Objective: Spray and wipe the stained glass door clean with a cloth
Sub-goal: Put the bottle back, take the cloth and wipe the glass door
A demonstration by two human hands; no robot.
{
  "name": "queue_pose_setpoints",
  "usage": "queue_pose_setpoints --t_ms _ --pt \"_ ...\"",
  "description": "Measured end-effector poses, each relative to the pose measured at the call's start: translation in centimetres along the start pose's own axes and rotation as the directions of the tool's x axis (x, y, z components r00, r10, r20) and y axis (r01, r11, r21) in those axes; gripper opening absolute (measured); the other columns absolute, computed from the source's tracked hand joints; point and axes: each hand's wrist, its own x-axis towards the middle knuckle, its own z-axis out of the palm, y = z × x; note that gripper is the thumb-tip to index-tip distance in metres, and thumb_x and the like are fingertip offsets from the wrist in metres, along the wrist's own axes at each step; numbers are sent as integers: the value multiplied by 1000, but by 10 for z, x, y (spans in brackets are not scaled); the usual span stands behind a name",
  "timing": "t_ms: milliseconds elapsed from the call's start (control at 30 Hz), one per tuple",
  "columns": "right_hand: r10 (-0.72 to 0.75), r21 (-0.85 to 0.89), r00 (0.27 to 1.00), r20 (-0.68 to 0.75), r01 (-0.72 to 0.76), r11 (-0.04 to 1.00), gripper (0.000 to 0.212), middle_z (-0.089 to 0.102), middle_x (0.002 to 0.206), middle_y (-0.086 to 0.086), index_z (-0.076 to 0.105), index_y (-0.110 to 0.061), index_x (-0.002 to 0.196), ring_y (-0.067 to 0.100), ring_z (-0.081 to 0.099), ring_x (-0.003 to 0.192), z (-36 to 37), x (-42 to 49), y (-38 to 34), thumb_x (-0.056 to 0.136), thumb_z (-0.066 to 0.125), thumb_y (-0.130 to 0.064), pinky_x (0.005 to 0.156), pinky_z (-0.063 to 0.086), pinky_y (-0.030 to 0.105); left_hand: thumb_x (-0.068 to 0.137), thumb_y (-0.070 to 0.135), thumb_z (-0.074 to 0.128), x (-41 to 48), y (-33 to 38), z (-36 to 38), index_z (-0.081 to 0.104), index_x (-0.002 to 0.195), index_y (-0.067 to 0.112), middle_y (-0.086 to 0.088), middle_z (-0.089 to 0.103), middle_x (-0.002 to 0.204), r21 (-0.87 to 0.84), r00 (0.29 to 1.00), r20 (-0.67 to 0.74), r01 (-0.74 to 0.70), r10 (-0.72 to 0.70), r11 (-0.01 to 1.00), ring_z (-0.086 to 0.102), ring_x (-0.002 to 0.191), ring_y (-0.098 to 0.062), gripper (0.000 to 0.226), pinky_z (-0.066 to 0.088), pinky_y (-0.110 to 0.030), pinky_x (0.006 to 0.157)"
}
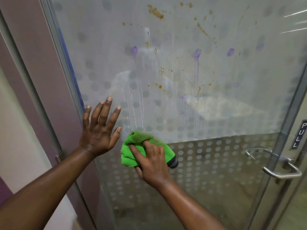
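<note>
A green cloth (146, 149) is bunched under the right hand (152, 165) and pressed flat against the glass door (216, 180), with the fingers bent over its folds rather than pinching it. The left hand (99, 128) is held spread, fingers wide apart, with the palm toward the glass just beside the cloth, on the hinge side; whether it is touching the pane cannot be told for certain.

The work that remains lies above the right hand. Brown splatters (156, 12) are scattered high up and slightly toward the handle side, purple smears (196, 53) sit between them and the cloth, and pale streaks (137, 110) run downward, ending just above the cloth. The dirty patch is judged to be taller than it is wide, so its long axis runs up the door, away from the cloth.

The right hand, already holding the cloth, is the nearer one for the job, and an upward stroke is what the next pass seems to call for. A metal handle (280, 171) and a PULL sign (300, 135) lie well off to the right of that hand, clear of the likely stroke.
</note>
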Motion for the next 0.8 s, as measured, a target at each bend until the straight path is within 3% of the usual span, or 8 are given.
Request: queue_pose_setpoints --t_ms 100,267,333,400,467,533,667,800 --pt "-7 -75 994 -107 -1 997 75 42 131 10 60 -31 142 33 47 110 -31 30 41 69 77 -42 91 36 45 99 46 46 0 -2 4 27 163 20 -14 19 171 5 1000 -28 -6 6 1000 24 154 -33 72 19 -56 122" --pt "327 10 881 -342 -344 939 77 48 124 14 59 -29 140 37 48 112 -63 98 55 66 71 -46 98 35 51 99 47 44 -1 1 10 24 164 19 -14 18 171 5 999 -51 9 -9 1000 18 158 -31 74 17 -58 123" --pt "231 10 936 -266 -237 971 79 45 127 15 56 -26 142 37 46 113 -49 93 33 69 70 -49 101 34 52 98 51 44 -1 0 11 25 164 20 -14 20 171 -1 999 -45 4 -4 1000 14 159 -28 75 17 -57 124" --pt "-8 -35 994 -112 5 999 77 43 130 13 53 -25 144 37 47 114 -31 67 19 73 70 -50 103 34 51 97 52 44 -2 -2 10 27 163 20 -14 22 170 -12 999 -43 -7 7 1000 14 159 -26 76 16 -55 124" --pt "-159 -67 987 20 160 985 74 44 129 11 53 -25 144 35 49 112 -25 42 24 77 69 -49 102 34 48 96 49 48 -2 -5 9 29 163 21 -13 24 170 -7 998 -56 -17 16 1000 17 159 -26 74 18 -54 123" --pt "-176 -66 984 25 178 982 71 46 125 9 54 -26 143 34 50 108 -32 36 37 77 70 -44 96 35 45 97 47 48 -1 -6 7 31 162 21 -13 24 170 5 997 -69 -28 29 1000 21 158 -27 73 19 -54 122" --pt "64 -32 976 -210 -72 997 72 49 121 13 55 -24 140 34 49 101 -67 83 61 69 71 -32 86 37 43 96 47 47 2 -6 8 37 159 19 -13 24 170 20 996 -82 -42 44 999 31 149 -33 69 24 -56 118" --pt "330 95 851 -408 -319 943 77 44 140 14 58 -23 141 38 48 118 -94 153 59 66 71 -31 98 37 46 97 48 47 3 -1 11 36 159 19 -13 23 170 25 996 -87 -22 24 999 31 148 -33 70 25 -57 117"
